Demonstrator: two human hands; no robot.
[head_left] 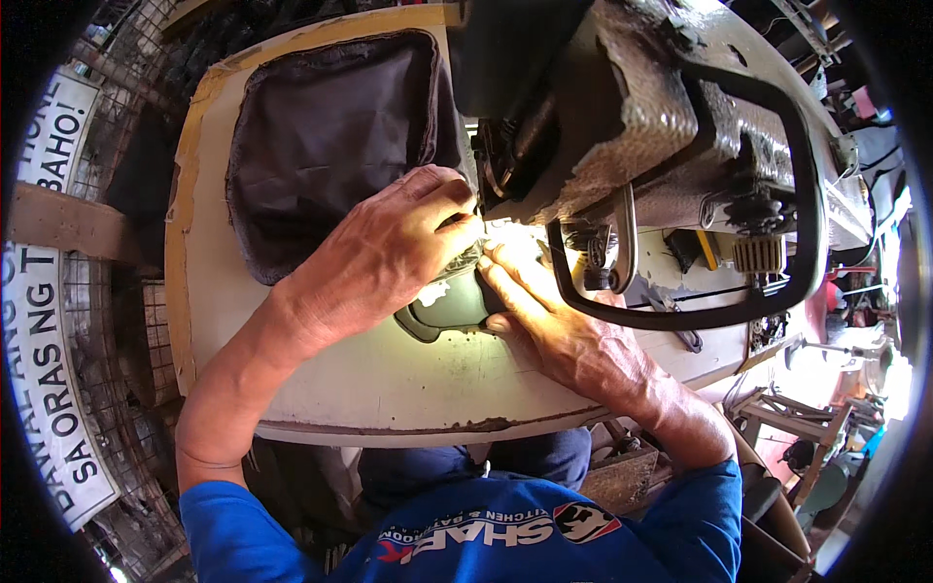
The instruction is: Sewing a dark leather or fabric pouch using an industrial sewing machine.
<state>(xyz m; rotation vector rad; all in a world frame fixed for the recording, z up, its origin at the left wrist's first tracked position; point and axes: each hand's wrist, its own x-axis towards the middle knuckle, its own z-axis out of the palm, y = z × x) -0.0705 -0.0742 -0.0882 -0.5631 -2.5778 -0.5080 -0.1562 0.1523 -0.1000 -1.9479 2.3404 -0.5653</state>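
Observation:
A sewing machine with a worn, scuffed body stands over the table at right of centre. My left hand is beside the needle area, its fingers curled and closed on the edge of a dark brown fabric piece. That piece has a raised seamed rim and spreads over the table to the far left. My right hand lies on the near right side of the needle area, fingers stretched forward and pressed down on the lit work. Under both hands shows a greenish-grey flap. Fingers and machine hide the stitching point.
The pale tabletop has a chipped front edge close to my body. A black rounded frame juts out above my right hand. A small metal tool lies right of that hand. Wire mesh and white signs stand at left.

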